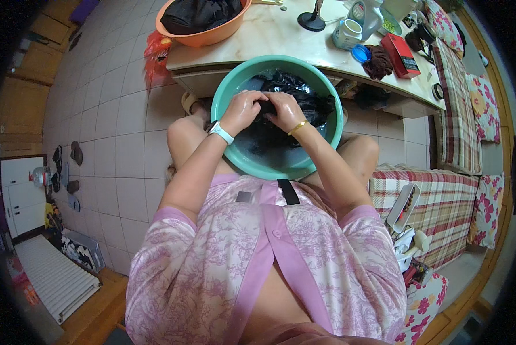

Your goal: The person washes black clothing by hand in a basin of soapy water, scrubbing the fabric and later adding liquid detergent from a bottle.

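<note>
A green plastic basin (231, 150) stands between my knees, with cloudy water in it. Dark wet cloth (295, 92) lies bunched in the water, part of it rising toward the basin's right wall. Over the middle of the basin my left hand (242, 110) and my right hand (284, 111) meet at the fingertips. Both have their fingers curled round a bunched piece of the dark cloth, which shows between them. My skin looks wet. A pale-banded watch is on my left wrist, a gold-coloured bracelet on my right.
A marble-topped table (258, 34) stands just beyond the basin. On it are an orange basin (212, 38) of dark cloth, a jar (347, 35), a blue lid (361, 53) and a red box (400, 56). At right is a plaid-covered sofa (436, 187); shoes (74, 152) lie on the floor at left.
</note>
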`<state>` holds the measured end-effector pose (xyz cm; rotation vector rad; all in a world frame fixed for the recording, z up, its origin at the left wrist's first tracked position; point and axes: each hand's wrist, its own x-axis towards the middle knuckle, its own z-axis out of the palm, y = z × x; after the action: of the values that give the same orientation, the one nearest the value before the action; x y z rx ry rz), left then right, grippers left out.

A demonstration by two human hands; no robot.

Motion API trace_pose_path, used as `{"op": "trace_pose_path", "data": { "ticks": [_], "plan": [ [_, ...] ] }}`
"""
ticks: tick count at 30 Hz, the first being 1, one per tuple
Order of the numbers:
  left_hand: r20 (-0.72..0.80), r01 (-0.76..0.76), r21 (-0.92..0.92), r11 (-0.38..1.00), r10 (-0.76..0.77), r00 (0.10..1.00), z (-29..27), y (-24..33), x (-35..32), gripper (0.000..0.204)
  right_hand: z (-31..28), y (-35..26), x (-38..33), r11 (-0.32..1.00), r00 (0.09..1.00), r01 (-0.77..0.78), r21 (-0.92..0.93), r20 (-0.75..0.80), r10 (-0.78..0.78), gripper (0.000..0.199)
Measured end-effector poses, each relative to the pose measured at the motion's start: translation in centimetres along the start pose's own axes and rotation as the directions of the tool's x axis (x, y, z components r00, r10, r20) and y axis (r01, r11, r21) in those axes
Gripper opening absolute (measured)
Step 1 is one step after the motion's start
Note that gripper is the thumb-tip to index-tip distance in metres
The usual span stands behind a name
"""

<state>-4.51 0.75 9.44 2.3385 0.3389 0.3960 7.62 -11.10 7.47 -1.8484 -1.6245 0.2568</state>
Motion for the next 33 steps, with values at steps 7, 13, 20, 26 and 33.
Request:
{"op": "trace_pose_path", "data": {
  "ticks": [7, 13, 20, 26, 33],
  "plan": [
    [-0.073, 0.119, -0.520, 0.846, -0.183, 0.980, 1.1, -2.4, -0.4, 0.029, -2.7, 2.7, -1.9, 0.870, 0.881, -0.467, 0.161, -0.005, 0.473, 0.024],
    [-0.047, -0.080, -0.377, 0.923, 0.067, 0.997, 2.5, 1.4, -1.7, 0.045, -2.0, 2.3, -3.4, 0.635, 0.743, -0.575, 0.516, 0.004, 0.670, 0.026],
    [-0.179, 0.078, -0.597, 0.798, -0.228, 0.957, 2.5, -0.5, -1.0, 0.011, -3.0, 4.5, -3.1, 0.635, 0.711, -0.648, 0.420, 0.033, 0.703, 0.025],
    [0.045, 0.338, -0.783, 0.522, -0.495, 0.868, 2.9, 0.7, 0.9, 0.011, -1.8, 4.0, -2.6, 0.922, 0.808, -0.381, 0.072, -0.459, 0.370, 0.021],
    [0.252, 0.344, -0.887, 0.307, -0.302, 0.919, 3.1, 0.1, 1.0, 0.029, -1.1, 0.8, -3.4, 0.928, 0.863, -0.354, 0.114, -0.341, 0.372, 0.024]
  ]
}}
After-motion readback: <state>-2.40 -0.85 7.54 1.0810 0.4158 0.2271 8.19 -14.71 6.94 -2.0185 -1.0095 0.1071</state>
